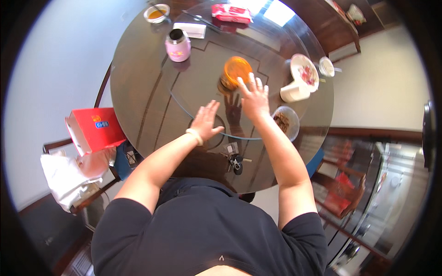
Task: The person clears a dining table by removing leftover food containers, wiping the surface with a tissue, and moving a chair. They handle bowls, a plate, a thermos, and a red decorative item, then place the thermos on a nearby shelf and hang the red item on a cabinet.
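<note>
A jar with an orange lid [238,70] stands on the glass turntable of a round table; its dark lower part shows below the lid. My right hand [255,100] is at the lid's near edge, fingers spread and nothing in it. Whether the fingertips touch the lid, I cannot tell. A dark reflection of this hand shows in the glass. My left hand [205,122], with a pale band at the wrist, hovers nearer to me over the turntable's edge, flat, thumb apart, holding nothing. By my right forearm, a clear plastic bowl [291,123] of brown food is partly covered.
A pink open flask [178,48] stands at the far left, near a bowl of orange liquid [157,14] and a red wipes pack [232,13]. To the right are a plate of food scraps [305,70] and a white cup [295,92]. Keys [236,164] lie close to me.
</note>
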The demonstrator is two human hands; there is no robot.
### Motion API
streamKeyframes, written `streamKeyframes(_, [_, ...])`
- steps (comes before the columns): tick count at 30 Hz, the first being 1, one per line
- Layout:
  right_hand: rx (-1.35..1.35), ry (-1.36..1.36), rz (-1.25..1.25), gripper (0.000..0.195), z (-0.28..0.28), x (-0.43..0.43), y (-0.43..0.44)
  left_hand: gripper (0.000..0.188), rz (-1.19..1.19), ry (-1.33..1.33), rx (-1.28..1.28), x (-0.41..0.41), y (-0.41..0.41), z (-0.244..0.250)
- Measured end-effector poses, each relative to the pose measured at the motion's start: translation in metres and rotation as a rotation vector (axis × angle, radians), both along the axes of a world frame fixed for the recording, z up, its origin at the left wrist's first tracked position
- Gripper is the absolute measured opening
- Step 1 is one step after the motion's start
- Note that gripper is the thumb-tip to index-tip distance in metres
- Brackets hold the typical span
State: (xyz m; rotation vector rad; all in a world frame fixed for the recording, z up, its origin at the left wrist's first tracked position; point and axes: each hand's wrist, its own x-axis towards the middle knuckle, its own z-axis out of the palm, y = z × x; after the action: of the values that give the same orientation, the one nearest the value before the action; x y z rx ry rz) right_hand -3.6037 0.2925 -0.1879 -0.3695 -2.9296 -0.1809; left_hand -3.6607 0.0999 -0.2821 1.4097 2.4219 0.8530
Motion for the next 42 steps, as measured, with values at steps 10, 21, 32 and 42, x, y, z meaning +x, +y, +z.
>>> streamKeyframes(10, [-1.478,0.299,-0.578,0.018,-0.071,0.189,-0.036,0.086,0.032,0.097,-0.331,0.001,-0.057,-0.003])
streamKeyframes(21, [-0.942,0.342,-0.578,0.038,-0.114,0.205,-0.020,0.104,-0.069,0.073,-0.559,0.030,-0.037,0.016])
streamKeyframes(32, [-0.380,0.047,-0.092,0.056,-0.111,0.153,-0.062,0.049,-0.234,-0.754,-0.030,0.046,-0.029,0.011])
streamKeyframes(42, [-0.393,0.135,-0.368,0.057,-0.115,0.186,0.004,0.016,0.506,-0.382,0.301,-0.039,-0.094,0.023])
